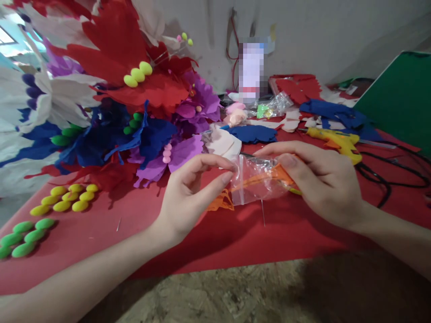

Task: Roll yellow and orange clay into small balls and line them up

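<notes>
Between my two hands a small clear zip bag [257, 177] hangs just above the red table. My left hand [193, 190] pinches the bag's zip end between thumb and fingertips. At the other end, my right hand [313, 179] grips the bag with thumb and fingers. Orange crepe paper [220, 201] shows behind and below the bag; some of it is seen through the plastic. A bit of yellow peeks out under my right fingers, too covered to name. Below the bag, a thin pin-like piece [263, 213] points down toward the table.
Yellow oval beads [62, 205] and green oval beads [25, 247] lie at the left. Behind them rise large paper flowers [134, 89]. A yellow glue gun [336, 142] with a black cord [384, 179] lies at right, near blue paper pieces [333, 112] and a green board [399, 98].
</notes>
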Demonstrator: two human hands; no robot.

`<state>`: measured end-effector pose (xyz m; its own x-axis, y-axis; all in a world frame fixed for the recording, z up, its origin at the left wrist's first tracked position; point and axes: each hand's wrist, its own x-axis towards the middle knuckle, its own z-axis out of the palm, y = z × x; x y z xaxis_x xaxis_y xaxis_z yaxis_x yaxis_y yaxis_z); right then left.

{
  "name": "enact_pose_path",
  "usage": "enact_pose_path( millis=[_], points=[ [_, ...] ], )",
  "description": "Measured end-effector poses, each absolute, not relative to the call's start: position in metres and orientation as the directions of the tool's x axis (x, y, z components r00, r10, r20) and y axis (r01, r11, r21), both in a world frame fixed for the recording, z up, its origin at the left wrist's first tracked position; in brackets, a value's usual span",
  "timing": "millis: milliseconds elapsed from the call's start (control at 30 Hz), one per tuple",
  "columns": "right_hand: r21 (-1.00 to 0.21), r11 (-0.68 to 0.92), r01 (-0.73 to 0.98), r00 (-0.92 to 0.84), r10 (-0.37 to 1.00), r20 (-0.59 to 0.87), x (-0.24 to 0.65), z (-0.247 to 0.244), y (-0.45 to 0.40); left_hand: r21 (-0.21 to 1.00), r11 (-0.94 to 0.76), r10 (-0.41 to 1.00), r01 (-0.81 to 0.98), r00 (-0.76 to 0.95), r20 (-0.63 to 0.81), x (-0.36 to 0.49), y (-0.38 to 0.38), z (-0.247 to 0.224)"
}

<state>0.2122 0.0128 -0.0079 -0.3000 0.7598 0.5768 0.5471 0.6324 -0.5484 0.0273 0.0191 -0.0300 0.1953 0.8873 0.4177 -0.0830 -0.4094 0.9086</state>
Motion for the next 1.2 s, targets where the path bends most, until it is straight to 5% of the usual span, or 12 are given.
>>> enact_pose_path(
  millis=[167,500,867,1200],
  points=[
    [-0.567,0.627,0.535,-0.276,0.764,0.584,0.2131,-0.0104,0.0126,0.94,-0.288,0.93,-0.185,0.178,0.32,0.0298,0.0192,-0.0283],
    [-0.549,0.647,0.529,-0.317,0.751,0.579,0.2118,-0.0105,0.0113,0.954,-0.3,0.942,0.006,0.159,0.296,0.0291,0.018,-0.0226],
    [-0.495,0.624,0.605,-0.325,0.761,0.562,0.2101,-0.0108,0.0099,0.898,-0.43,0.896,0.095,0.169,0.411,0.0254,0.0202,-0.0268],
    [-0.505,0.672,0.542,-0.399,0.734,0.549,0.2094,-0.0116,0.0104,0.846,-0.498,0.815,0.191,0.438,0.381,0.0249,0.0216,-0.0233]
  ],
)
